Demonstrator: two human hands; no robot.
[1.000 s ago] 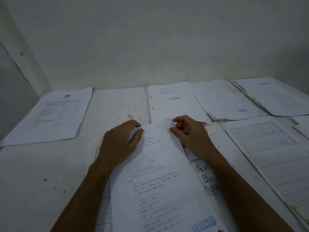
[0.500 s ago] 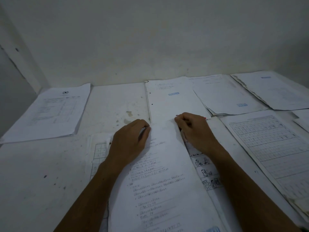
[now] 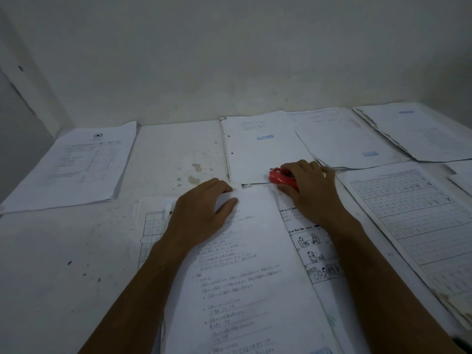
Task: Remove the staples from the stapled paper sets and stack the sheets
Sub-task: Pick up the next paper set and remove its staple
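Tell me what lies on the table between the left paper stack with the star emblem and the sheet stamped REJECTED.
Only bare, stained table, in the head view.

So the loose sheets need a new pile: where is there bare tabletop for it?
Bare table lies between the star-headed stack and the punched REJECTED sheet, stained near the left hand. More lies bare at the near left. Right of the right hand, papers overlap.
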